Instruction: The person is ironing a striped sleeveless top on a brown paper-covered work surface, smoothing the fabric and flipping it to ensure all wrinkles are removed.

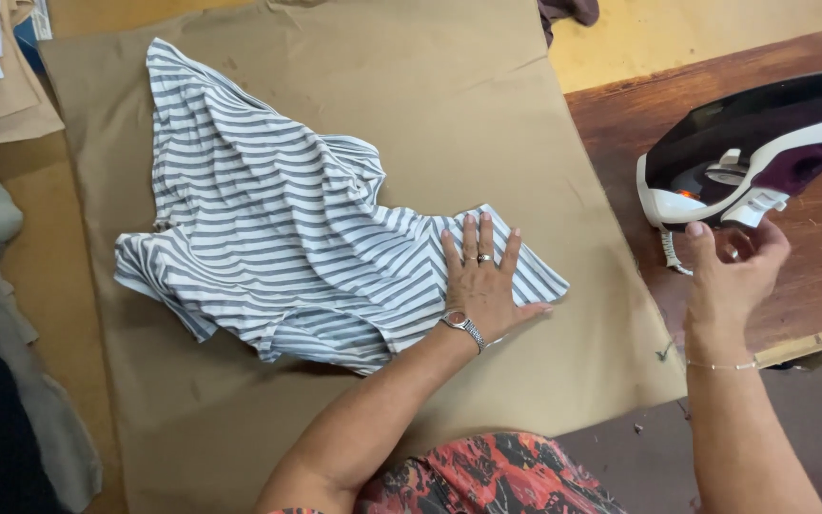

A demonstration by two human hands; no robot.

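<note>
My left hand point(480, 281) lies flat, fingers spread open, pressing the right end of the striped cloth point(278, 224). The cloth lies crumpled on the brown paper point(487, 124) that covers the table. My right hand point(730, 271) is loosely open, fingers curled upward, gripping nothing, just under the iron point(763, 148), which rests on the wooden board point(811, 276) beside the paper.
</note>
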